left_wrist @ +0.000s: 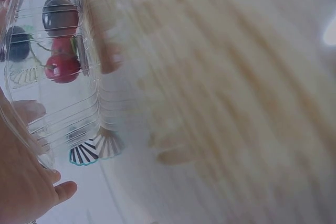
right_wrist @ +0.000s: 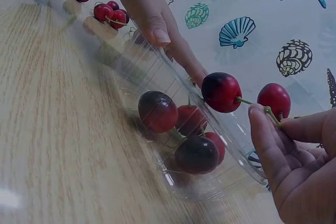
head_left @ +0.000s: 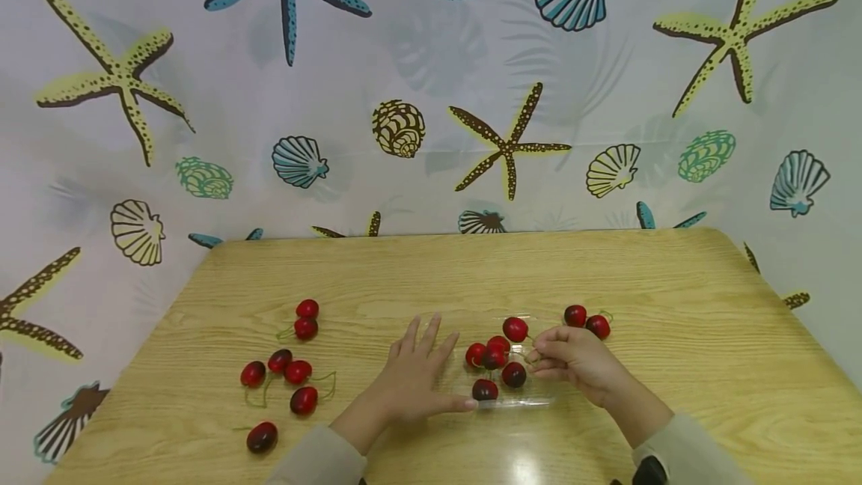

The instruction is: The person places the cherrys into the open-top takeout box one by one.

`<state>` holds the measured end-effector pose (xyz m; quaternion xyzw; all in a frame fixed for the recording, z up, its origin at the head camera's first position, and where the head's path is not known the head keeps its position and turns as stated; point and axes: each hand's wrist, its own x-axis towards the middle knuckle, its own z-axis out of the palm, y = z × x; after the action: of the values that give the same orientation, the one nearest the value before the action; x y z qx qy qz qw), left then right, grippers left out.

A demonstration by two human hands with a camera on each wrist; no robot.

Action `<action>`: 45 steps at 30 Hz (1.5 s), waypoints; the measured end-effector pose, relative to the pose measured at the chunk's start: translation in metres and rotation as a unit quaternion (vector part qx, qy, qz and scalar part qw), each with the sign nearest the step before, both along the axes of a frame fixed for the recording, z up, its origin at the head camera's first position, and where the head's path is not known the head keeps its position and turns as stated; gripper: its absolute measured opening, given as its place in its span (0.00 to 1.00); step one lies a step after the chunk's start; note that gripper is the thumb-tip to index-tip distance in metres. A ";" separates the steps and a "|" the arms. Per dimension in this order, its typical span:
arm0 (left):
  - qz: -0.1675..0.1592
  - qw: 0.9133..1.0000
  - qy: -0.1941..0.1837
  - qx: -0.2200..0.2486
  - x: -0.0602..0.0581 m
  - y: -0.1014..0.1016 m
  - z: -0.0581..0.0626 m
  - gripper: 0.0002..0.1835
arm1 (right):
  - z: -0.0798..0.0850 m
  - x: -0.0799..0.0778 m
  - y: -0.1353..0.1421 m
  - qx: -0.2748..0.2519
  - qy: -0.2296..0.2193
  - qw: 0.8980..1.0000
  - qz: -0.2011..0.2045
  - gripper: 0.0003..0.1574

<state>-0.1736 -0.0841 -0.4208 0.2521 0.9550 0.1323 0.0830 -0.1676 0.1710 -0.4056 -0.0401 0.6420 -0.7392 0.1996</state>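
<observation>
A clear plastic box [head_left: 521,403] stands on the table with several dark red cherries [right_wrist: 157,112] inside. My left hand [head_left: 414,380] rests against the box's left end, fingers spread and straight, thumb along the near rim. At the box's right end, my right hand [head_left: 579,361] pinches a green stem [right_wrist: 270,114] between thumb and fingertips. Two cherries hang from that stem, one darker cherry [right_wrist: 221,92] and one brighter cherry [right_wrist: 274,100], above the box's rim. In the left wrist view, the left hand [left_wrist: 26,177] lies by the box wall [left_wrist: 68,108].
Right of the box lies a pair of cherries [head_left: 587,322]. On the left of the wooden table [head_left: 377,275] are several more cherries [head_left: 298,373], some joined by stems, with a single one [head_left: 262,437] nearer the front. A shell-patterned cloth [head_left: 404,43] hangs behind.
</observation>
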 end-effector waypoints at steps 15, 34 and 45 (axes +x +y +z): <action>-0.002 1.000 0.005 0.000 0.001 0.001 0.001 0.54 | 0.003 -0.011 -0.013 0.125 0.015 0.992 0.020 0.11; -0.011 1.000 0.008 0.004 -0.001 -0.001 -0.003 0.55 | 0.014 -0.014 -0.037 0.280 0.027 0.959 -0.037 0.07; -0.010 1.000 0.007 0.007 0.000 -0.001 -0.002 0.54 | 0.009 -0.018 -0.042 0.288 0.028 0.957 -0.023 0.08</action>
<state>-0.1735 -0.0851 -0.4223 0.2635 0.9520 0.1361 0.0756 -0.1861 0.1294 -0.3962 0.0131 0.8338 -0.5258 0.1680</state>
